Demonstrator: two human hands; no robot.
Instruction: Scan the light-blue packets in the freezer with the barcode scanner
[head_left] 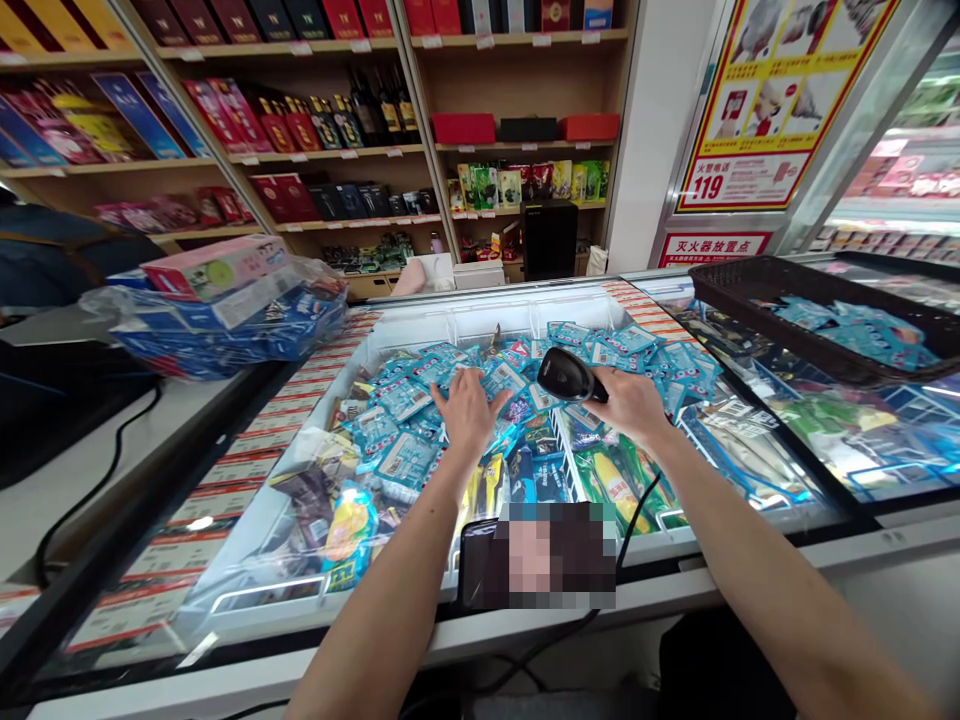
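My right hand [634,402] grips a black handheld barcode scanner [562,374], its head pointing left over a spread of packets. A dark cable hangs below that hand toward the front edge. My left hand [466,408] is held palm down with fingers spread, at the small light-blue packets [405,395]; whether it presses on them I cannot tell. Many of these packets, several with barcodes facing up, lie in a loose heap across the chest freezer [420,318]. A phone [480,565] rests at the near edge between my forearms, its screen partly blurred out.
A dark brown basket [757,275] with more blue packets stands at the right. Plastic-wrapped boxes [217,315] sit at the left. Wrapped ice creams [349,530] show through the freezer's glass. Behind are shelves [337,155] with boxes and bottles, and a wall poster [780,100].
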